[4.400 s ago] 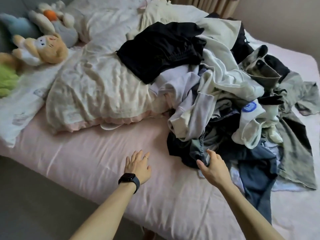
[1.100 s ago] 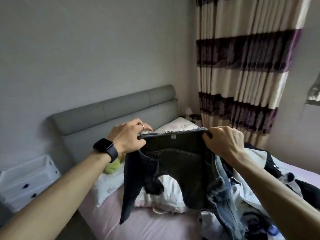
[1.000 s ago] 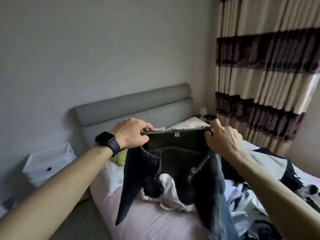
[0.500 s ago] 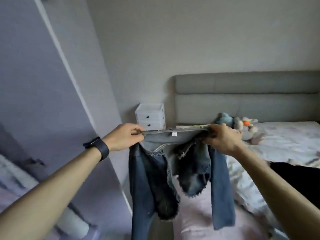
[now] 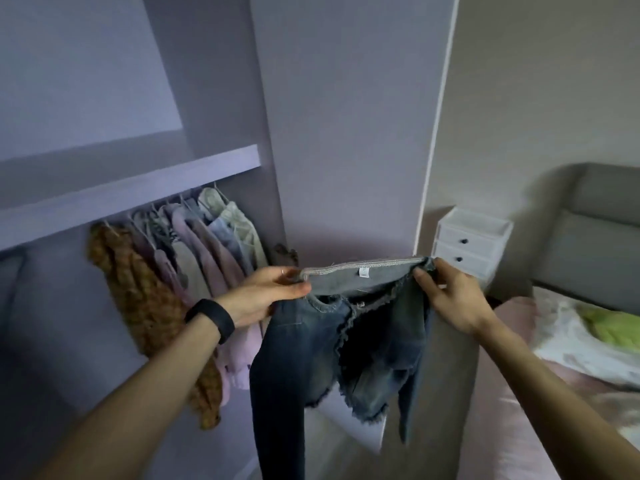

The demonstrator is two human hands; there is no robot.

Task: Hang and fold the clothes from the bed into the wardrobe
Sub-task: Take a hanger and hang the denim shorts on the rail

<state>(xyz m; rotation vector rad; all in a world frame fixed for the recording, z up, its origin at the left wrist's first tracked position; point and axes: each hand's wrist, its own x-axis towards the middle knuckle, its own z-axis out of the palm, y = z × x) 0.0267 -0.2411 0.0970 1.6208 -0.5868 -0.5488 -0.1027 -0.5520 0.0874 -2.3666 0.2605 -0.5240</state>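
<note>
Denim garment (image 5: 311, 344) | top edge stretched level, just right of the hung clothes (image 5: 207, 258) | left hand (image 5: 266, 294), nearer them, and right hand (image 5: 450, 296) pinched its ends.

Faded blue denim garment (image 5: 311, 341); lilac wardrobe (image 5: 346, 116); mustard checked shirt (image 5: 145, 306); pink bedsheet (image 5: 519, 427)

Your wardrobe (image 5: 339, 133) stands from nine to twelve o'clock. A row of hung clothes (image 5: 194, 271) sits under its shelf (image 5: 131, 188). Dead ahead, the denim garment (image 5: 346, 341) hangs between your left hand (image 5: 263, 296) and right hand (image 5: 450, 296). The drawer unit (image 5: 467, 244) is at two o'clock, behind it. The bed (image 5: 519, 393) lies at four, with its headboard (image 5: 595, 237) at three.
</note>
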